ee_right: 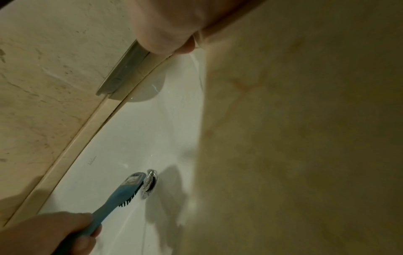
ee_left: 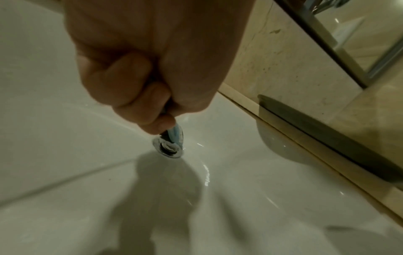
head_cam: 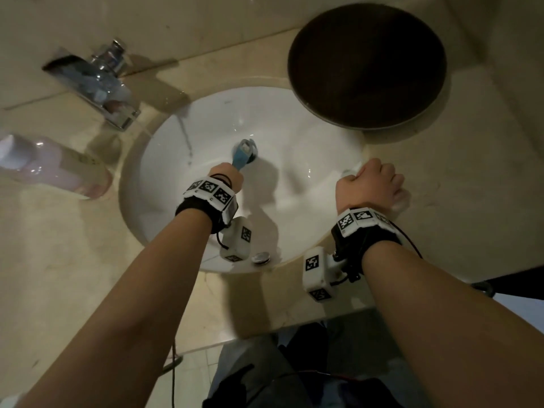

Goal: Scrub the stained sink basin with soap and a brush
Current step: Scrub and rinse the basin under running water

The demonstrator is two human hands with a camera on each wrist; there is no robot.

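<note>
The sink basin (head_cam: pixel 294 148) is glossy white ceramic, smooth and wet. The table (head_cam: pixel 59 275) around it looks like polished beige stone, faintly mottled. The faucet (head_cam: pixel 100 83) and drain ring (ee_right: pixel 150 182) are shiny chrome metal. The brush (ee_right: pixel 117 195) is matt blue plastic. The round tray (head_cam: pixel 365 66) looks dark brown and matt.

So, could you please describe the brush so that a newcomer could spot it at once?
Start at the white sink basin set in the beige counter. At its bottom, by the chrome drain, the left hand grips a slim blue brush; it is the only blue thing there.
</note>
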